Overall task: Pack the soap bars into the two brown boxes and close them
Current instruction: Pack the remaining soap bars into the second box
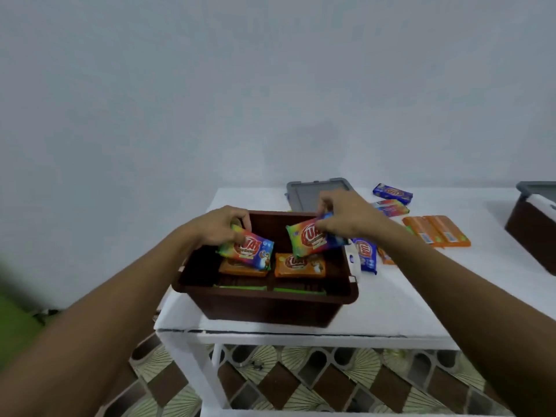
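Observation:
A brown box stands open on the white table, near its front edge. Inside lie two orange soap bars on top of green ones. My left hand grips a rainbow-wrapped soap bar over the box's left half. My right hand grips another rainbow-wrapped bar over the right half. A second brown box sits at the right edge, partly cut off. Loose bars lie on the table: blue ones, a rainbow one and orange ones.
A grey lid lies behind the brown box, by the wall. Another grey lid rests on the second box at the right. A pale wall rises right behind the table. Patterned floor tiles show below the table.

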Tool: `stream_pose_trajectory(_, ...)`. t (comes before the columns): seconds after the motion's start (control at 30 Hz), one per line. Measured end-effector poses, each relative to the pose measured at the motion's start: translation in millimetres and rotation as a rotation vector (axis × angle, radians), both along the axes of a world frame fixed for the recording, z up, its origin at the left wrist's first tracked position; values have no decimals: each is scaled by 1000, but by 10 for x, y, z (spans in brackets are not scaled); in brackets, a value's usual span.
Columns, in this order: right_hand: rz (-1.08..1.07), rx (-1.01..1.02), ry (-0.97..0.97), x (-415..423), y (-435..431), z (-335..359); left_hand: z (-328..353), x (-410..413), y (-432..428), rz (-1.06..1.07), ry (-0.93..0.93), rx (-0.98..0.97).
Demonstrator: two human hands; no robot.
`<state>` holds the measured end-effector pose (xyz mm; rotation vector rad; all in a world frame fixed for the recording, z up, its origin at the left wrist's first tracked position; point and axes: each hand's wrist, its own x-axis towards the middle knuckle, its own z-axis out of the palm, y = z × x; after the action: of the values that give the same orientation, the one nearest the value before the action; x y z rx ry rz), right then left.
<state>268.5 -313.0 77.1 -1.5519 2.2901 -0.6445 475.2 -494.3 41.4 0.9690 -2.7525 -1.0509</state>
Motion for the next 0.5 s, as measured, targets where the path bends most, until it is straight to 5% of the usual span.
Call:
stream_pose_trajectory(0.17,-1,154,150,284,-360,-423,-223,-58,-106,-117,-164,-351)
stream_pose_trajectory(0.33,35,200,690,335,-384,-684,-260,-50,-38,-274,-382,-963)
stream_pose_trajectory(0.5,205,232,725,367,-374,-727,-354,-106,6,-415,-466,-717)
